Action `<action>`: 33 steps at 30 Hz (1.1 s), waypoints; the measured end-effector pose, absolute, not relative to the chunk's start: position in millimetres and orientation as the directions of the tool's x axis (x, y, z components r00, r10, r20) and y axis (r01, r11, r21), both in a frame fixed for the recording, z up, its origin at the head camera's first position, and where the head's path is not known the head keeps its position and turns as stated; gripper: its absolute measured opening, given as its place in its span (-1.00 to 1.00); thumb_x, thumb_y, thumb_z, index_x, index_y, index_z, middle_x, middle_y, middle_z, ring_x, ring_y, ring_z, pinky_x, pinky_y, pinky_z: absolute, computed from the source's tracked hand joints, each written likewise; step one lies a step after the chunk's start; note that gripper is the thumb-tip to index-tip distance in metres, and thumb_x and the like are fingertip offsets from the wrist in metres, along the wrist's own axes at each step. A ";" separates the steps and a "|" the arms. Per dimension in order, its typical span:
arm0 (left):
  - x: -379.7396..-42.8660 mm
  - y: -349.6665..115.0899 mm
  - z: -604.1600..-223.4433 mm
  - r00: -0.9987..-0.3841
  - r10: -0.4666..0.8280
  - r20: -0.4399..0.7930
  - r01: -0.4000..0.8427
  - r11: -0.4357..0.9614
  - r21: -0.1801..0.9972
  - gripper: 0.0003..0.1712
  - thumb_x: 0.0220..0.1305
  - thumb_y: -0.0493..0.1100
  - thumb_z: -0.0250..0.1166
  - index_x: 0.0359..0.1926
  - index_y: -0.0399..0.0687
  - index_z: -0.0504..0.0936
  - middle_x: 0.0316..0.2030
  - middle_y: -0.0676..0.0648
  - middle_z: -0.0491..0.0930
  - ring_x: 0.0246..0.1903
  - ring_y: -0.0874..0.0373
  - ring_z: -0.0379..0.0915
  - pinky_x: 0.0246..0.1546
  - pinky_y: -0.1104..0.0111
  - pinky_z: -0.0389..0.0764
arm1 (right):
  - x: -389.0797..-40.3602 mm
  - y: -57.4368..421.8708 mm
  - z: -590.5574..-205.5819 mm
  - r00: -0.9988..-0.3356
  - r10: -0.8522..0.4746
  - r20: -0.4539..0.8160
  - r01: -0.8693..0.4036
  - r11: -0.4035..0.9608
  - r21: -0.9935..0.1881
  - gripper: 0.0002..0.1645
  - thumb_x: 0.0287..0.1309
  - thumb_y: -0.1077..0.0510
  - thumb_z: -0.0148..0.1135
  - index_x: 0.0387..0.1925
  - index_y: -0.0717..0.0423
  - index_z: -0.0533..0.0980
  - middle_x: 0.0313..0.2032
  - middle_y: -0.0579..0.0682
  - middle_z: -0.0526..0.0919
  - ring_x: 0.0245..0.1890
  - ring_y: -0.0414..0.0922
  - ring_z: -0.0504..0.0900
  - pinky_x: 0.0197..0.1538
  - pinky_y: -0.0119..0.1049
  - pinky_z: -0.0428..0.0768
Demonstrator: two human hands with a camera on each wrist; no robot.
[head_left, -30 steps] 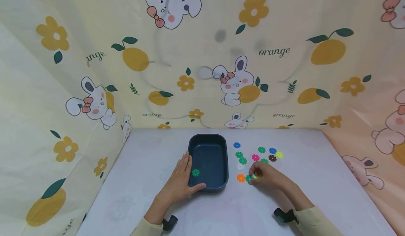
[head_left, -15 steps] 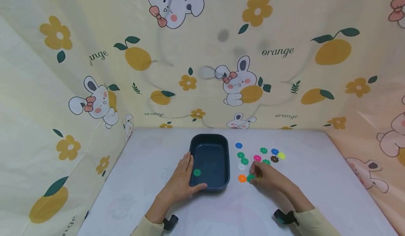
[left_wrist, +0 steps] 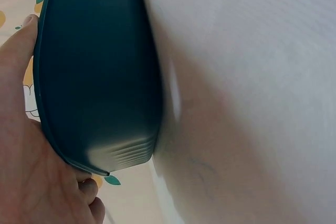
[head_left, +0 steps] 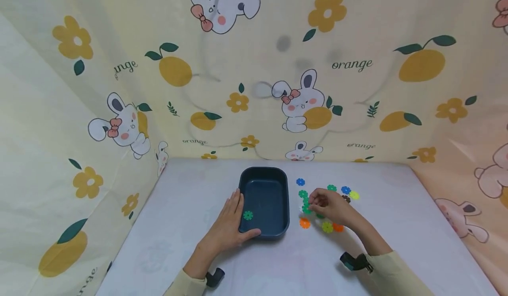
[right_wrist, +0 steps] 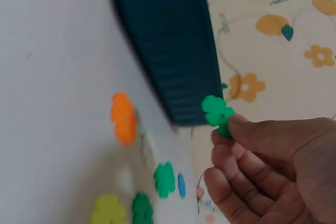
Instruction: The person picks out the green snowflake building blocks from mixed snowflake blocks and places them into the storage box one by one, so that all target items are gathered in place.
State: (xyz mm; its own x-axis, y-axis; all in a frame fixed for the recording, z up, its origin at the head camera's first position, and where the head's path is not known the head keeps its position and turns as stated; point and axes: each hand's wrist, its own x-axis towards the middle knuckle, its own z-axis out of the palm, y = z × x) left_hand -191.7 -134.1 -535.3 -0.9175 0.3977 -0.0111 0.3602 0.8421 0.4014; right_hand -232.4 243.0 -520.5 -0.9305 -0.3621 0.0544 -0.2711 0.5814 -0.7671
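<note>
My left hand (head_left: 228,223) rests along the left rim of a dark blue rectangular tray (head_left: 285,216), fingers straight, the thumb lying on the near rim. One green flower-shaped disc (head_left: 248,215) lies inside the tray. To the right of the tray, my right hand (head_left: 329,204) pinches another green flower-shaped disc (right_wrist: 217,113) between thumb and index finger, raised off the table in the right wrist view. Around this hand lie an orange disc (head_left: 304,223), a yellow-green disc (head_left: 327,227) and a second orange disc (head_left: 338,228). The hand partly hides several other discs.
Farther back on the white table (head_left: 190,199) lie a blue disc (head_left: 300,182), another blue disc (head_left: 346,190), a yellow disc (head_left: 354,195) and a brown disc (head_left: 346,198). A patterned curtain (head_left: 222,66) hangs behind the table and at its sides.
My right hand has picked the green disc up from beside the orange one and moved it up and slightly left, uncovering the yellow-green and second orange discs. My left hand stays on the tray.
</note>
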 end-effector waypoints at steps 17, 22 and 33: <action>-190.6 -134.5 -530.3 -0.904 0.428 0.001 0.393 0.830 0.397 0.45 0.31 0.65 0.18 0.73 -0.25 -0.20 0.74 -0.17 -0.41 0.72 0.00 -0.49 0.70 0.03 -0.20 | -262.2 174.6 -503.3 -0.904 -0.418 0.087 -0.261 0.382 -0.887 -0.87 0.42 0.27 0.41 -0.05 0.14 0.68 -0.22 0.01 0.73 -0.20 -0.05 0.68 -0.05 -0.45 0.72; -190.1 -134.8 -530.7 -0.902 0.431 0.002 0.394 0.824 0.407 0.44 0.33 0.63 0.20 0.73 -0.24 -0.21 0.74 -0.18 -0.39 0.72 -0.03 -0.47 0.70 0.00 -0.18 | -271.9 154.0 -506.8 -0.882 -0.461 0.095 -0.295 0.384 -0.875 -0.87 0.41 0.24 0.43 -0.05 0.14 0.70 -0.21 0.01 0.74 -0.19 -0.07 0.67 -0.06 -0.44 0.72; -188.8 -135.7 -527.4 -0.907 0.421 -0.013 0.379 0.830 0.409 0.43 0.32 0.63 0.20 0.73 -0.24 -0.20 0.74 -0.16 -0.39 0.72 -0.03 -0.47 0.69 -0.02 -0.15 | -290.7 114.5 -507.1 -0.850 -0.522 0.074 -0.314 0.389 -0.866 -0.88 0.40 0.24 0.43 -0.08 0.17 0.73 -0.25 -0.01 0.77 -0.26 -0.14 0.68 -0.07 -0.37 0.73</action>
